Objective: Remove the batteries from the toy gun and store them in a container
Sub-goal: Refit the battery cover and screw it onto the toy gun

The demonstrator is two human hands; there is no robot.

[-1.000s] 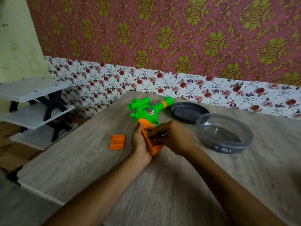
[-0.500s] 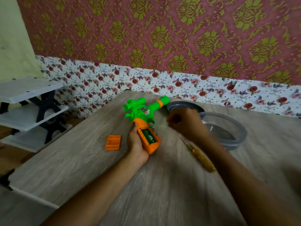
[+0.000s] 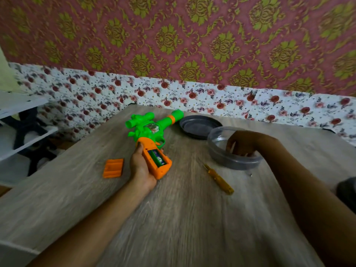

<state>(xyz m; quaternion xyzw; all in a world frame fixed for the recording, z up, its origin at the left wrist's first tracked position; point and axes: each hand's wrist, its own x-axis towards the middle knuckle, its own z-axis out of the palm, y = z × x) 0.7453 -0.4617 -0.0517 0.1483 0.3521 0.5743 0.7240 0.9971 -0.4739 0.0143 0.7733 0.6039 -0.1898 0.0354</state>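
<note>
The green and orange toy gun [image 3: 148, 132] lies on the wooden table with its muzzle towards the wall. My left hand [image 3: 139, 166] grips its orange handle from the left. The handle's battery compartment is open, and batteries [image 3: 158, 159] show inside it. My right hand [image 3: 244, 143] reaches into the clear round container [image 3: 217, 151] at the right, fingers pointing down over its floor. Whether they hold a battery is hidden.
The container's dark lid [image 3: 198, 126] lies behind it near the wall. An orange battery cover [image 3: 113, 168] rests left of my left hand. A yellow screwdriver [image 3: 218, 179] and a small screw [image 3: 250, 174] lie in front of the container. A white shelf rack [image 3: 19, 132] stands off the table's left edge.
My right hand left the gun's handle and swung right into the clear container. The screwdriver came into sight on the table. My left hand kept its grip on the handle.
</note>
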